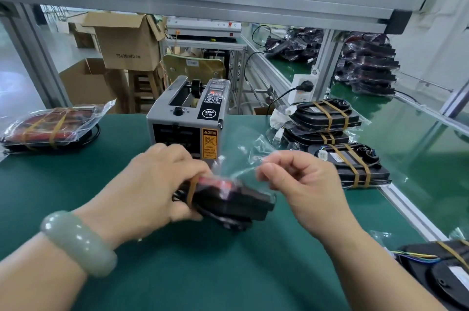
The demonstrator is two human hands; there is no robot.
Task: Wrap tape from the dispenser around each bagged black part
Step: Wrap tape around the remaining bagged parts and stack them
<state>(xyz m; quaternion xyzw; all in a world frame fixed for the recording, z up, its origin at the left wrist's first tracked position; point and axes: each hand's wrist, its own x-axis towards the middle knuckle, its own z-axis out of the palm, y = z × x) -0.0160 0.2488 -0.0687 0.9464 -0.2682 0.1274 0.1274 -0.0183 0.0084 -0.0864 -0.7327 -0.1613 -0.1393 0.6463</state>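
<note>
Head view shows the left hand [157, 184] curled around the bagged black part [228, 201], holding it just above the green mat [228, 272] in front of the tape dispenser [187, 120]; one tan strip [192, 190] already crosses the part beside the left fingers. The right hand [304, 184] has its thumb and forefinger pinched on the loose plastic [243, 166] at the bag's open end, with the other fingers curled in; the picture is blurred there, so the exact hold is hard to read.

Several things could go wrong from here. If the loose plastic is let go before it is folded flat, it may spring up and get taped in a wrinkle. A slack left grip could let the part slide inside its bag. Reaching for the dispenser with plastic bunched in the fingers may make the next strip stick to itself. Finished bundles [352, 166] lie stacked to the right, near enough for an elbow to knock them.
</note>
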